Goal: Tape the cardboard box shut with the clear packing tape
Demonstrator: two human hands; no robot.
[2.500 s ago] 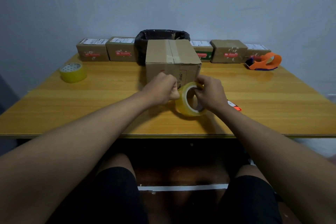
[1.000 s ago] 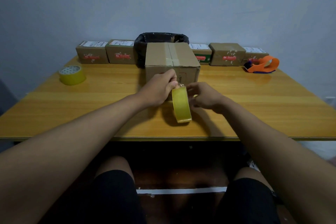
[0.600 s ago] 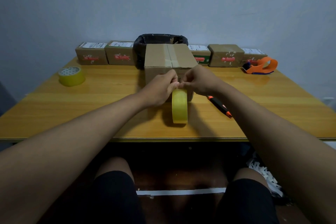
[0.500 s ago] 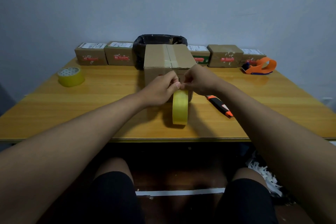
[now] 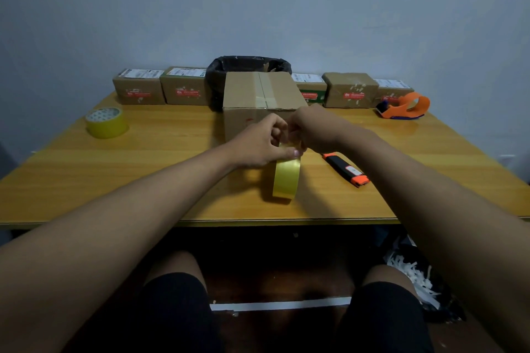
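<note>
Far left on the yellow wooden table (image 5: 172,157) sits a spare yellowish roll of tape (image 5: 106,122), well apart from the action. Moving in, the left hand (image 5: 258,142) is curled, thumb and fingers pinched at the top of the upright roll of clear, yellow-tinted packing tape (image 5: 285,178), which stands on edge on the table, its hole facing left and right. Just beyond both hands sits the brown cardboard box (image 5: 261,100), a strip of tape already running near to far along its top seam. The right hand (image 5: 311,130) is closed too, fingertips meeting the left hand's at the roll's top; looks like they're working the loose end free, though it can't be made out. So the box lies straight ahead, about equally close to both hands, and the tape would pull away toward it. Further right lie a black-and-orange utility knife (image 5: 345,170) and, far off, an orange tape dispenser (image 5: 405,106).
</note>
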